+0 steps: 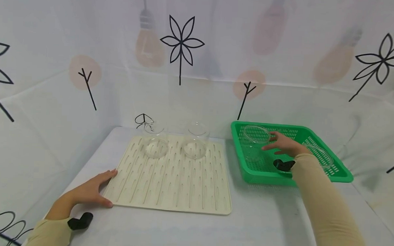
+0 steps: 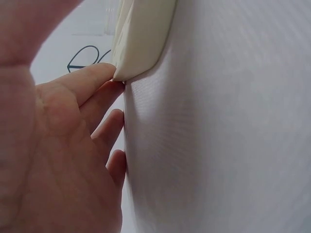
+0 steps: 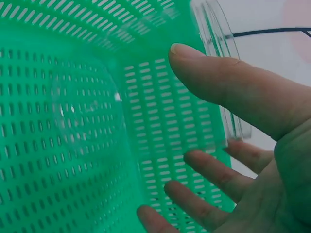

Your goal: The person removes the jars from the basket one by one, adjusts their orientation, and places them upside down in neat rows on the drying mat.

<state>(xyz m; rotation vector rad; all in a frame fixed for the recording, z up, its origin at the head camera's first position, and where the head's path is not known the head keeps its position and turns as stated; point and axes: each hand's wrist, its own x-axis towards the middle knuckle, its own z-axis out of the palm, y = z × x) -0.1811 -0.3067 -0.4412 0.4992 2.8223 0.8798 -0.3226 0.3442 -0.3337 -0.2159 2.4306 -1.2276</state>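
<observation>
My left hand (image 1: 89, 190) rests at the left edge of a cream ridged drying mat (image 1: 172, 183), its thumb and index fingertip touching the edge. Two clear containers, one (image 1: 156, 145) beside the other (image 1: 196, 144), stand upright at the mat's back. My right hand (image 1: 285, 145) reaches inside a green plastic basket (image 1: 247, 175). In the right wrist view, its thumb and spread fingers are about the rim of a third clear container (image 3: 214, 53); firm contact cannot be made out. Another clear round rim (image 1: 323, 156) shows at the basket's right, partly hidden by the wrist.
A white cloth covers the table (image 1: 180, 233). Behind it hangs a white curtain (image 1: 211, 98) printed with flowers and bulbs. The basket's raised wall stands right of the mat, with a strip of table between them.
</observation>
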